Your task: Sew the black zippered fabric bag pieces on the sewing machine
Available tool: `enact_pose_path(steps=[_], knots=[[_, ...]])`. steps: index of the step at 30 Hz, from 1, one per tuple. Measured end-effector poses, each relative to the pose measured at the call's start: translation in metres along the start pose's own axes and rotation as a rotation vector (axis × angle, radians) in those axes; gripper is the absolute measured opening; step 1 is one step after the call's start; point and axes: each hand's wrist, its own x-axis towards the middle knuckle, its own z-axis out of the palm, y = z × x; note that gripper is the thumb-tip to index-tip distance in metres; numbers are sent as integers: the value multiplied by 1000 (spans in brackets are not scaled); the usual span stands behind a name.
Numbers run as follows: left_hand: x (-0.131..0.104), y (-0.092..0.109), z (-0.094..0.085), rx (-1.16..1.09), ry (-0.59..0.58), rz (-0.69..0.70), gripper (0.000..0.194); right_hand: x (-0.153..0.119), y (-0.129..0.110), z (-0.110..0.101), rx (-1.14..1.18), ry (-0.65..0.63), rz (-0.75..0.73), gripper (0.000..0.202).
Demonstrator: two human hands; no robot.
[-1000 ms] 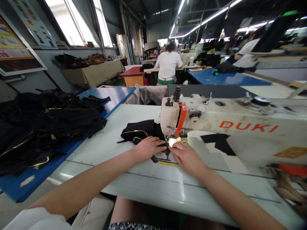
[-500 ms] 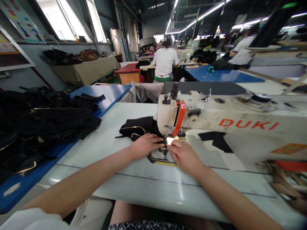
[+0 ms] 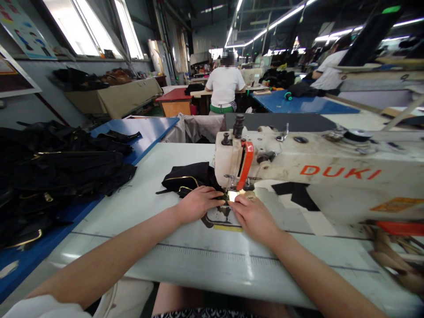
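Black cloth [image 3: 183,171] is lying on the table [image 3: 185,265], partly under the machine [image 3: 281,154]. The left hand [image 3: 199,204] is resting palm down against it, fingers pointing right; the right hand [image 3: 254,216] is slanting opposite, fingers bent. Whether either is pinching cloth, I cannot tell.

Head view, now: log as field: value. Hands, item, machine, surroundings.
machine: pale, lettered DUKI, needle area lit
left hand: fingertips beside needle area
right hand: fingertips close to the left's
black item: zippered, on pale tabletop, at machine's left end
hold on black item: unclear
surroundings: black pile on blue table, left; person in white top, back turned
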Motion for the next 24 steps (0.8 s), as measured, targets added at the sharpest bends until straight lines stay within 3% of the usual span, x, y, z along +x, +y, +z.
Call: enact_pose_path(steps=[24], knots=[[8, -9, 7, -31, 81, -87, 30, -5, -2, -4, 20, 114, 18, 21]])
